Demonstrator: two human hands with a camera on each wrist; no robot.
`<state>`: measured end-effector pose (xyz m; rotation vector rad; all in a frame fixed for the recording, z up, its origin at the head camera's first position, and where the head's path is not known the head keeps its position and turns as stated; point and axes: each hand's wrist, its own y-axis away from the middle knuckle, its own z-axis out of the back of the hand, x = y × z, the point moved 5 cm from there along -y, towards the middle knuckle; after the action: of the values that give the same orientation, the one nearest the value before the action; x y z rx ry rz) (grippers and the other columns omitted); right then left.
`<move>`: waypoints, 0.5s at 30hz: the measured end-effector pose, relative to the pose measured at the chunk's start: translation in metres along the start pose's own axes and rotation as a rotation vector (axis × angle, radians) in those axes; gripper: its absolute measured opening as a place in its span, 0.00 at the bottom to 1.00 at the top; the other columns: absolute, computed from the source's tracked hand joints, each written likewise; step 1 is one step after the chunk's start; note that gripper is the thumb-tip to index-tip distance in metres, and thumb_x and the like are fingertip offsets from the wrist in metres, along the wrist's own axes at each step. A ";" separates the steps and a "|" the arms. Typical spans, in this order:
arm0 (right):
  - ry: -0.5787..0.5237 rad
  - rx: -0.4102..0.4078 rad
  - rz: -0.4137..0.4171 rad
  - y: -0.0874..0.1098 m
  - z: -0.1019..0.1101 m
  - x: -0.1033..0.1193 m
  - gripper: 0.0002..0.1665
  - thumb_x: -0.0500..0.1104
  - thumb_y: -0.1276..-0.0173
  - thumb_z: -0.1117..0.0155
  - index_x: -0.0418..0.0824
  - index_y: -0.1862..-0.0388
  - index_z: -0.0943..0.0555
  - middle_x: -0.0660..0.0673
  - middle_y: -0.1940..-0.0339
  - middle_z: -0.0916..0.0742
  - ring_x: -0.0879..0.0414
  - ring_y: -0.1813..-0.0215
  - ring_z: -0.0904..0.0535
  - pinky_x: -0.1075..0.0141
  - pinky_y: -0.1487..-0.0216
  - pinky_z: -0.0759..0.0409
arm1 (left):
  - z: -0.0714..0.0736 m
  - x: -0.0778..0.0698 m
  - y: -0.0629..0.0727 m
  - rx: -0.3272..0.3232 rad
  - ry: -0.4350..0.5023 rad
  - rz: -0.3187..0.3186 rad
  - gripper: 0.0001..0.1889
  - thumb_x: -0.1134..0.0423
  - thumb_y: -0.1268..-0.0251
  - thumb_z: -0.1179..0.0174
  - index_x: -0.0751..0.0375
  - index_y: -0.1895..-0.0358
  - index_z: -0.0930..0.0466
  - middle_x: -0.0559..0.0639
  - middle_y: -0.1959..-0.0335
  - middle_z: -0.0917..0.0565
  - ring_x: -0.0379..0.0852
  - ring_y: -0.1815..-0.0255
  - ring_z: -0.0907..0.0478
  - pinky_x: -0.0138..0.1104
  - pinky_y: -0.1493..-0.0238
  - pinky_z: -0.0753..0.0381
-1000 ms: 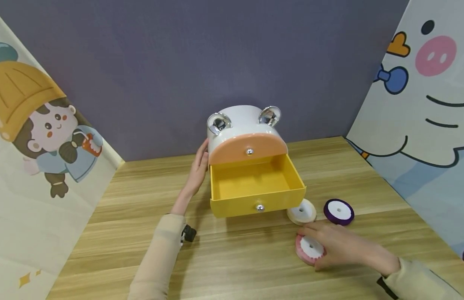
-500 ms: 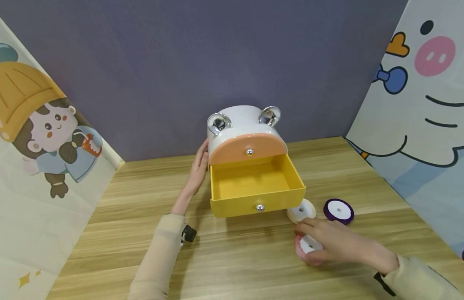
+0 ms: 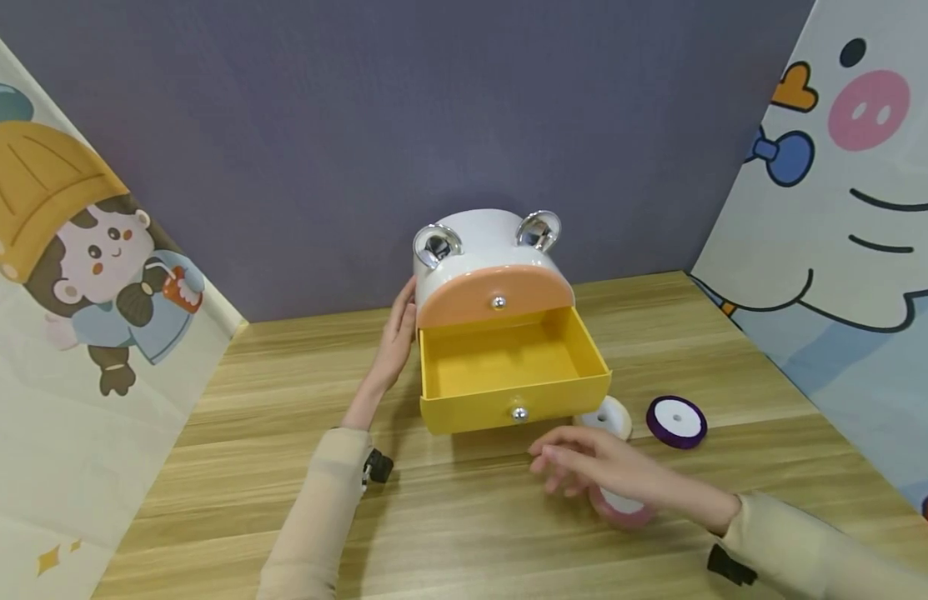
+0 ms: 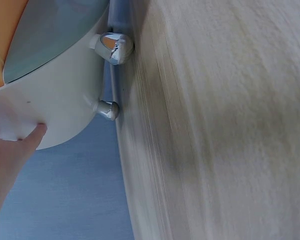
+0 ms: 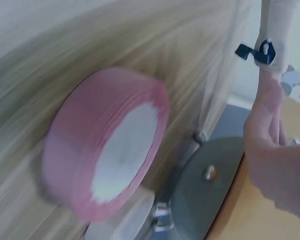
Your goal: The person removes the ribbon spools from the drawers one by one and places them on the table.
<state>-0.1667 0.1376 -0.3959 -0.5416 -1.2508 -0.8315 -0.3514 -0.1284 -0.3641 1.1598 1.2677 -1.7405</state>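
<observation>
My left hand (image 3: 392, 346) rests flat against the left side of a white cabinet (image 3: 488, 237) with two silver ear-like rings. The left wrist view shows a fingertip touching that white wall. Below an orange upper drawer (image 3: 464, 300), a yellow drawer (image 3: 471, 410) stands pulled out, nothing inside it. My right hand (image 3: 591, 462) hovers in front of this drawer with loosely bent fingers, holding nothing. Partly behind its wrist lies a pink ribbon roll (image 3: 623, 510) with a white core, seen larger in the right wrist view. A cream ribbon roll (image 3: 616, 415) lies partly under the drawer's right corner.
A purple ribbon roll (image 3: 677, 422) lies right of the cream one on the wood-grain table (image 3: 283, 400). Behind the cabinet rises a grey-purple panel (image 3: 343, 150). Cartoon-printed sheets stand on the left (image 3: 81, 433) and right (image 3: 794, 275).
My right hand has let go of the pink ribbon roll and moved left, toward the front of the yellow drawer. The roll stays on the table. My left hand keeps its place.
</observation>
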 end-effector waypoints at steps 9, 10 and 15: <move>-0.130 -0.087 -0.128 -0.017 -0.004 0.001 0.31 0.56 0.19 0.57 0.31 0.37 0.26 0.35 0.43 0.15 0.55 0.54 0.14 0.66 0.54 0.14 | 0.000 -0.001 0.000 0.002 -0.015 0.000 0.27 0.60 0.17 0.66 0.53 0.20 0.52 0.59 0.20 0.45 0.59 0.22 0.45 0.55 0.24 0.38; -0.136 -0.092 -0.125 -0.019 -0.004 0.002 0.31 0.56 0.19 0.57 0.31 0.37 0.26 0.35 0.43 0.14 0.55 0.54 0.14 0.66 0.54 0.14 | 0.000 -0.001 0.000 0.002 -0.015 0.000 0.27 0.61 0.17 0.66 0.53 0.20 0.52 0.59 0.20 0.46 0.59 0.22 0.44 0.55 0.24 0.38; -0.180 -0.111 -0.129 -0.025 -0.003 0.005 0.33 0.56 0.19 0.55 0.27 0.39 0.26 0.38 0.47 0.12 0.59 0.58 0.14 0.69 0.58 0.15 | 0.000 0.000 0.000 0.001 -0.009 -0.002 0.27 0.61 0.17 0.66 0.53 0.20 0.52 0.59 0.20 0.45 0.60 0.22 0.43 0.56 0.25 0.37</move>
<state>-0.1844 0.1191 -0.3940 -0.6415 -1.4217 -0.9816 -0.3515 -0.1287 -0.3642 1.1499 1.2637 -1.7460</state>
